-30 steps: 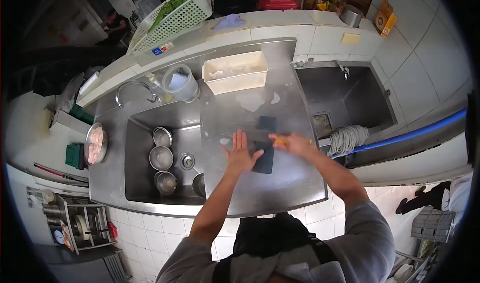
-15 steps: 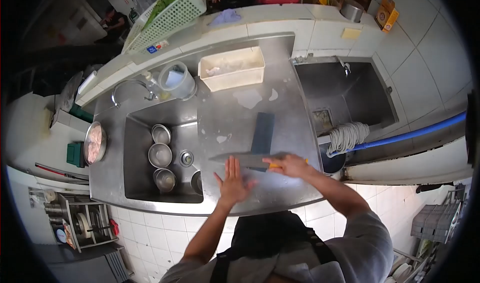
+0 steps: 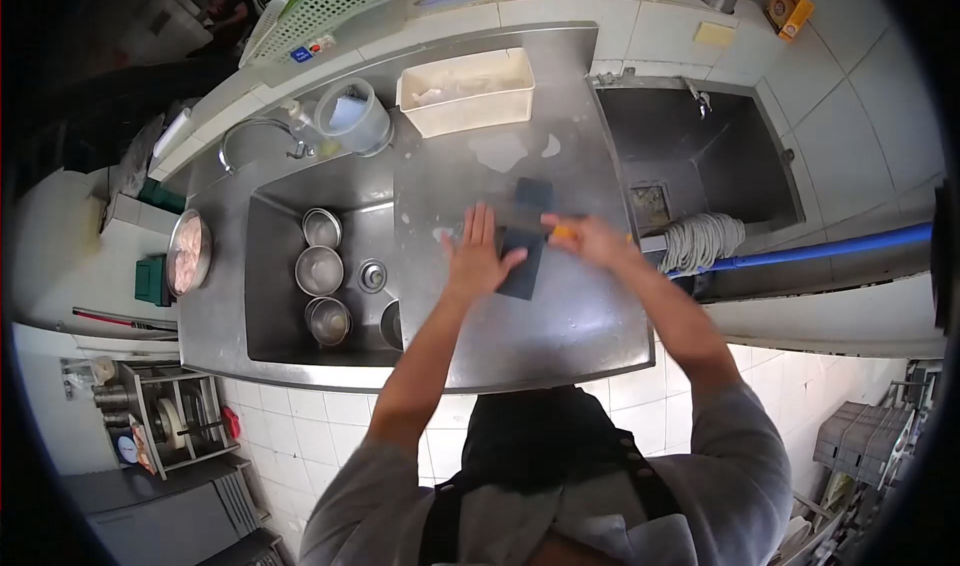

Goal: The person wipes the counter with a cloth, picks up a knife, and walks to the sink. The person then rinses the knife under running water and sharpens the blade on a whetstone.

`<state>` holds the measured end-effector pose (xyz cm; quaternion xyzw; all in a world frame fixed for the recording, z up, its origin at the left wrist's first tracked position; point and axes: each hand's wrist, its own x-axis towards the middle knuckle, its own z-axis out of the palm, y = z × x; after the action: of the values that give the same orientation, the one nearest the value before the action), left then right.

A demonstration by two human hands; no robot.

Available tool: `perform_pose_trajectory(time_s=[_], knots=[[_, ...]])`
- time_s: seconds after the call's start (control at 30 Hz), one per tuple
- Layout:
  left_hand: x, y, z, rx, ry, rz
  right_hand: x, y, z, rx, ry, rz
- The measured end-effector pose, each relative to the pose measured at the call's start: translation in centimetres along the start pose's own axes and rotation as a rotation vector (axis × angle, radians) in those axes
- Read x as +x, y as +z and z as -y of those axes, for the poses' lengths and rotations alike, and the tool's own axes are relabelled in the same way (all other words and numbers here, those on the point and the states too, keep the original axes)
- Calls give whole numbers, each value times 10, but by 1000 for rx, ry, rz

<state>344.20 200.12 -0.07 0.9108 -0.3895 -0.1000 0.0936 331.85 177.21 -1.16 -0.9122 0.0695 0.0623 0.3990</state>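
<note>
A dark, flat sharpening stone (image 3: 520, 276) lies lengthwise on the steel counter (image 3: 580, 316). Across its upper half runs a knife (image 3: 563, 233) with a yellow-orange handle, its blade blurred by motion. My right hand (image 3: 595, 242) is wrapped round the handle, at the stone's right side. At the left, my left hand (image 3: 474, 266) is stretched out flat with its thumb spread. Its fingertips are at the blade; I cannot tell how firmly they touch it.
Left of the counter surface is a sink (image 3: 270, 341) with several metal bowls (image 3: 319, 270). A cream tub (image 3: 467, 111) and a clear plastic bucket (image 3: 375, 138) stand behind. A bowl of pale meat (image 3: 188, 253) sits far left. At right are a second sink (image 3: 740, 166) and a mop head (image 3: 703, 243).
Both hands and the knife have moved away from me, from the near end of the stone to its upper half. The camera view has shifted slightly.
</note>
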Motion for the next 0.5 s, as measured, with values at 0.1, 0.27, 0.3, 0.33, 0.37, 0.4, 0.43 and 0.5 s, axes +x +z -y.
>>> perform_pose_trajectory(time_s=[0.1, 0.27, 0.3, 0.33, 0.37, 0.4, 0.43, 0.5], knots=[[12, 2, -6, 4, 16, 40, -3, -5, -1, -100, -24, -119], [-92, 1, -15, 52, -73, 210, -72, 54, 7, -201, -142, -90], [-72, 10, -10, 63, -26, 97, -59, 44, 3, -154, -32, -46], [-39, 6, -7, 70, -19, 98, -35, 26, -1, -149, -29, -54], [0, -3, -7, 44, -2, 77, -10, 5, -5, -145, -45, -108], [15, -6, -7, 15, 15, 67, -1, -4, -1, -137, -54, -155], [14, -7, -7, 12, 28, 60, -3, -7, 4, -145, -49, -166], [-23, -2, 7, 6, 40, -11, -22, 1, 35, -50, 134, 104]])
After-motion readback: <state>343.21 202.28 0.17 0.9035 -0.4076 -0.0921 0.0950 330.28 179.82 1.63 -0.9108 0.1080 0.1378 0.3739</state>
